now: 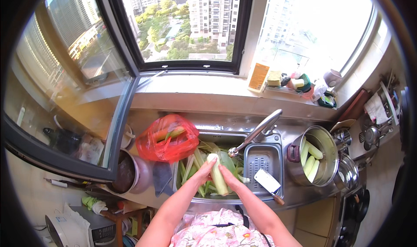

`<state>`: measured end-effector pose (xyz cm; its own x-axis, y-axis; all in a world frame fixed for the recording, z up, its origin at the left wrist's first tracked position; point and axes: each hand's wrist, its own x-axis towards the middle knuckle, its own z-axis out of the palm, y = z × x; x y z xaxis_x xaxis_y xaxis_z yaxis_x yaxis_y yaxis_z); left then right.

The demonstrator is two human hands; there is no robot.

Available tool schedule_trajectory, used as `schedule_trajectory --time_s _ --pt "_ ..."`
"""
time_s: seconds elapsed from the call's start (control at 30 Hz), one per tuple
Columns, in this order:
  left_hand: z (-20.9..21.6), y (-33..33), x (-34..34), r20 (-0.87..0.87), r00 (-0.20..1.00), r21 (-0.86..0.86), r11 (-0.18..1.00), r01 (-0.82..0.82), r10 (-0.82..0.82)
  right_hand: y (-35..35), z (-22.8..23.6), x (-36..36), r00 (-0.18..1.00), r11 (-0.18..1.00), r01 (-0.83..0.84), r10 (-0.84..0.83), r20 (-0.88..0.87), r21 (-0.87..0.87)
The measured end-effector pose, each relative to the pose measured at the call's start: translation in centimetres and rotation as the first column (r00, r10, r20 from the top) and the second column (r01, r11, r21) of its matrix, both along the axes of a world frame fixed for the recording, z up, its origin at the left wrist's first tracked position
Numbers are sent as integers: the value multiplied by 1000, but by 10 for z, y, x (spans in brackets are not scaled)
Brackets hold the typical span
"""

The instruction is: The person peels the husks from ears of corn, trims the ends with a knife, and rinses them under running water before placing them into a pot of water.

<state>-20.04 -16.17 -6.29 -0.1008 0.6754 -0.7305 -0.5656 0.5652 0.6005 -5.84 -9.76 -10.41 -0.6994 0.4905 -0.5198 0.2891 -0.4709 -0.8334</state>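
A pale ear of corn (218, 177), with light green husk around it, is held upright over the sink (219, 201). My left hand (205, 173) wraps its left side and my right hand (228, 177) presses on its right side. Stripped green corn husks (190, 171) fill the basin beneath and around both hands. At the back left of the basin, a red plastic bag (163, 138) gapes, with husked corn showing inside. Several pale ears of corn (309, 168) lie in a steel pot (296, 165) to the right.
A cleaver (267, 181) lies across the front of a steel drain tray (247, 169) in the sink. The curved faucet (263, 126) reaches over the basin. Steel bowls (346, 173) stand beyond the pot. Left are a grey cloth (162, 177), a bucket (141, 175) and an open window sash (119, 116).
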Motion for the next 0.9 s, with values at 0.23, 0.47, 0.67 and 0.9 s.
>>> schedule_trajectory --time_s 0.23,0.47,0.67,0.9 --pt "-62 36 5 85 978 112 973 -200 191 93 72 47 610 535 -619 -134 781 575" --pt "-68 81 13 -15 989 53 987 -148 149 243 21 82 336 -6 -918 -541 771 396" --pt "-77 97 20 -3 966 19 966 -257 257 245 32 72 410 157 -825 -495 766 543" --pt "-101 121 39 -5 896 14 896 -445 445 99 5 38 863 776 -256 -85 498 577"
